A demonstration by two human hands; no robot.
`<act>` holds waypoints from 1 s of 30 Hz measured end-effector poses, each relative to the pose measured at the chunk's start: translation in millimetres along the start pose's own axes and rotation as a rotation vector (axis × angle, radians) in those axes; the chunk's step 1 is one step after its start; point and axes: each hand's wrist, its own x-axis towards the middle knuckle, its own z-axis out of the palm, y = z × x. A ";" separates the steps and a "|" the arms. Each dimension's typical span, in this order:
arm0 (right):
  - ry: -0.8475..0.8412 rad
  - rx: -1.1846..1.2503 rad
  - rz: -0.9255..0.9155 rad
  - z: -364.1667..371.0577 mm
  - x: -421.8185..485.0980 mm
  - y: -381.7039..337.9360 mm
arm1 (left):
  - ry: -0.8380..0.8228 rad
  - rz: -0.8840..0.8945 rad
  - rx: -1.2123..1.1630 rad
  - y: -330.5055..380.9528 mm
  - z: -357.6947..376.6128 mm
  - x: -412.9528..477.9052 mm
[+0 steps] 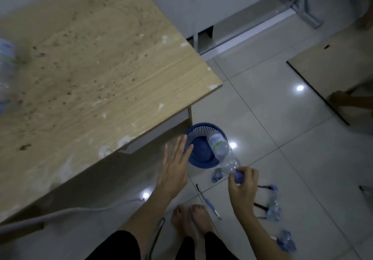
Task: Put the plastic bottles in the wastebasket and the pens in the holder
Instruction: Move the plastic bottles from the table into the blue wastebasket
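A blue mesh wastebasket [196, 132] stands on the floor by the desk corner. My right hand [243, 187] grips the blue-capped neck of a clear plastic bottle [219, 145], whose base pokes into the basket. My left hand [173, 165] hovers open just left of the basket's rim. A crushed bottle [218, 174] lies beside the basket. Another clear bottle [274, 204] and a crumpled blue one [285, 240] lie to the right. A pen [210, 203] rests on the tiles near my feet, and dark pens [260, 206] lie by the right-hand bottle.
A worn wooden desk [96, 74] fills the left, with a blurred bottle [6, 62] at its left edge. A grey cable [84, 209] runs under it. My bare feet [191, 219] stand on white tiles. A flat board [333, 68] and another person's foot [343, 99] are at the right.
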 end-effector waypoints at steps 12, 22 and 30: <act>-0.288 -0.231 -0.213 144.8 71.6 152.4 | -0.165 -0.893 -0.955 -25.0 214.9 85.2; -0.401 -0.386 -0.315 218.5 117.1 192.2 | -0.018 -1.001 -0.963 -41.0 288.4 98.5; -0.469 -0.535 -0.235 212.7 110.5 196.7 | -0.052 -0.982 -0.987 -59.0 281.7 91.9</act>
